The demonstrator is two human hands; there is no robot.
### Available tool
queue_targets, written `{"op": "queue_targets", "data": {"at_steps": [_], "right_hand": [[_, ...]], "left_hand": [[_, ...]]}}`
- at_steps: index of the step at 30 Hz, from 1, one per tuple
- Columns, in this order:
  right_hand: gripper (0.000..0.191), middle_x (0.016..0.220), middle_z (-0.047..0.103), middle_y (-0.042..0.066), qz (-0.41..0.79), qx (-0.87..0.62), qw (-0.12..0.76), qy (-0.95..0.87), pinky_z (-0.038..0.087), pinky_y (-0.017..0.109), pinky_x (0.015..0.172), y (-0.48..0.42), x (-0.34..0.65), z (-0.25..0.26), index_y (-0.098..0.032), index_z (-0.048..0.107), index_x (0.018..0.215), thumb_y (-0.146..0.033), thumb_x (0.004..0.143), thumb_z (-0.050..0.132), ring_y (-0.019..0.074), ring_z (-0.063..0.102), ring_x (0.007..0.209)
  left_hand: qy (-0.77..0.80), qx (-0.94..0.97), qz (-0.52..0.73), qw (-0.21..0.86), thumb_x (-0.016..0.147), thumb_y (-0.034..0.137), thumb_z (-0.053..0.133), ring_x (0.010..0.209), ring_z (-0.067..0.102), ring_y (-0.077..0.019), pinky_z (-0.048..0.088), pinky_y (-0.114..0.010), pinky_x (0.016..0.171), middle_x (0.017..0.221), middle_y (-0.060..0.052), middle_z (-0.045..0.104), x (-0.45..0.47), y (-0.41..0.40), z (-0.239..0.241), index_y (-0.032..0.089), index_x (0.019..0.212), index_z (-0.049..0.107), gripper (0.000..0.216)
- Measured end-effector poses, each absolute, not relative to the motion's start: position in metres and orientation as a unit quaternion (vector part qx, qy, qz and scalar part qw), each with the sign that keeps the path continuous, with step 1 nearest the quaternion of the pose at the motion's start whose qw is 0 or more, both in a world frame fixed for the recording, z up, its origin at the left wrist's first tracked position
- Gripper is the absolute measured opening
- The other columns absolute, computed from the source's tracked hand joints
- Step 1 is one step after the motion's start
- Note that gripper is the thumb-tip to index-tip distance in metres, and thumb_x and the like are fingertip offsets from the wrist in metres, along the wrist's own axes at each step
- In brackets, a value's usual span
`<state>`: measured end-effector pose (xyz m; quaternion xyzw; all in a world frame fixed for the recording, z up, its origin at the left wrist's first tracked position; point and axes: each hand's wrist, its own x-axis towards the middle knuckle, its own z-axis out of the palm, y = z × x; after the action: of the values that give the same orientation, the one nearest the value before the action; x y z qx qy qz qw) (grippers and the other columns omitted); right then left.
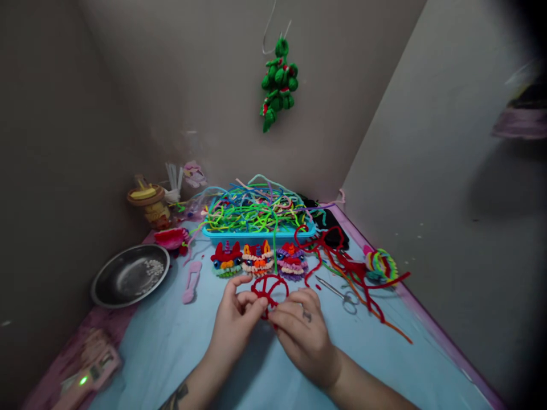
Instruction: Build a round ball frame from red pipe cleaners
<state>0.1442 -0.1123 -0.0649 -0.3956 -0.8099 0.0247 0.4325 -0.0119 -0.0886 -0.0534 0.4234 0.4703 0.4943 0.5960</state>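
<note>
Between my hands, just above the blue table cover, is a ring of red pipe cleaner with spokes crossing inside it. The thumb and fingers of my left hand pinch it near its middle. My right hand grips its lower right part, and the fingertips there hide some of the wire. Right behind the ring stand three fuzzy animal heads: one with a red top, an orange and cream one, and a purple and red one.
A blue tray heaped with colourful pipe cleaners stands behind. Scissors and loose red pipe cleaners lie to the right. At left are a metal bowl with small white beads and a pink clip-like piece. A green ornament hangs above.
</note>
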Motion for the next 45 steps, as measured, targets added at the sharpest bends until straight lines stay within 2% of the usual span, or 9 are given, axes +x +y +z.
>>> {"op": "queue_targets", "data": {"at_steps": [5,10,15,22,26,29,35,40,45], "right_hand": [[0.034,0.09,0.072,0.0,0.022,-0.397,0.386,-0.832,0.038,0.039,0.075,-0.115,0.142,-0.06,-0.03,0.063,0.105,-0.008,0.081,0.055,0.0203,0.054,0.081],[0.03,0.089,0.072,-0.001,0.053,-0.376,0.419,-0.825,0.039,0.038,0.075,-0.114,0.143,-0.06,-0.028,0.064,0.1,-0.007,0.079,0.058,0.0188,0.053,0.079],[0.013,0.073,0.062,0.0,0.179,-0.436,0.498,-0.728,0.042,0.034,0.072,-0.107,0.143,-0.065,-0.025,0.065,0.078,-0.013,0.079,0.061,0.0175,0.053,0.075],[0.002,0.088,0.053,0.003,0.37,-0.517,0.499,-0.589,0.042,0.033,0.083,-0.093,0.145,-0.066,-0.021,0.065,0.069,-0.02,0.07,0.067,0.0206,0.056,0.09],[0.012,0.111,0.053,0.008,0.413,-0.53,0.468,-0.574,0.033,0.038,0.097,-0.086,0.149,-0.067,-0.019,0.062,0.065,-0.028,0.073,0.065,0.0254,0.05,0.111],[0.021,0.122,0.05,0.009,0.439,-0.525,0.446,-0.577,0.031,0.039,0.099,-0.084,0.152,-0.069,-0.019,0.059,0.06,-0.032,0.075,0.063,0.0267,0.046,0.118],[0.025,0.13,0.048,0.01,0.469,-0.51,0.413,-0.591,0.034,0.041,0.098,-0.087,0.15,-0.069,-0.019,0.058,0.06,-0.035,0.078,0.062,0.0278,0.043,0.123],[0.022,0.132,0.046,0.009,0.439,-0.511,0.438,-0.596,0.032,0.041,0.101,-0.088,0.147,-0.069,-0.019,0.058,0.064,-0.034,0.081,0.058,0.0262,0.043,0.123],[0.026,0.125,0.05,0.01,0.425,-0.521,0.505,-0.541,0.031,0.041,0.102,-0.085,0.146,-0.079,-0.02,0.057,0.064,-0.038,0.082,0.056,0.0259,0.042,0.124]], "left_hand": [[0.474,0.435,0.5,0.58,0.067,0.028,0.072,0.05,0.051,-0.0089,0.037,-0.02,0.052,0.057,0.008,0.058,-0.011,-0.091,-0.052,0.021,0.102,0.043,0.046],[0.477,0.458,0.491,0.567,0.069,0.025,0.069,0.051,0.049,-0.009,0.037,-0.02,0.052,0.057,0.008,0.056,-0.01,-0.091,-0.052,0.021,0.102,0.043,0.043],[0.48,0.503,0.451,0.559,0.068,0.018,0.066,0.048,0.039,-0.0071,0.03,-0.018,0.049,0.055,0.01,0.051,-0.009,-0.092,-0.054,0.021,0.1,0.042,0.04],[0.461,0.542,0.403,0.576,0.071,0.017,0.063,0.049,0.036,-0.0073,0.029,-0.019,0.05,0.057,0.009,0.048,-0.012,-0.092,-0.051,0.019,0.105,0.041,0.04],[0.444,0.562,0.401,0.571,0.077,0.022,0.061,0.051,0.04,-0.0078,0.031,-0.019,0.051,0.063,0.007,0.05,-0.014,-0.091,-0.053,0.019,0.11,0.04,0.04],[0.441,0.597,0.397,0.539,0.081,0.023,0.056,0.055,0.045,-0.0092,0.034,-0.021,0.054,0.068,0.006,0.053,-0.016,-0.091,-0.058,0.02,0.115,0.037,0.039],[0.43,0.694,0.394,0.423,0.086,0.015,0.045,0.074,0.058,-0.015,0.042,-0.026,0.069,0.082,-0.001,0.061,-0.02,-0.092,-0.071,0.022,0.126,0.035,0.042],[0.466,0.699,0.438,0.321,0.083,0.018,0.053,0.082,0.058,-0.017,0.045,-0.029,0.073,0.099,-0.006,0.061,-0.021,-0.09,-0.074,0.023,0.127,0.039,0.047],[0.522,0.647,0.446,0.33,0.082,0.025,0.057,0.062,0.054,-0.0133,0.041,-0.024,0.058,0.078,0.0,0.064,-0.019,-0.091,-0.062,0.021,0.122,0.045,0.042]]}}
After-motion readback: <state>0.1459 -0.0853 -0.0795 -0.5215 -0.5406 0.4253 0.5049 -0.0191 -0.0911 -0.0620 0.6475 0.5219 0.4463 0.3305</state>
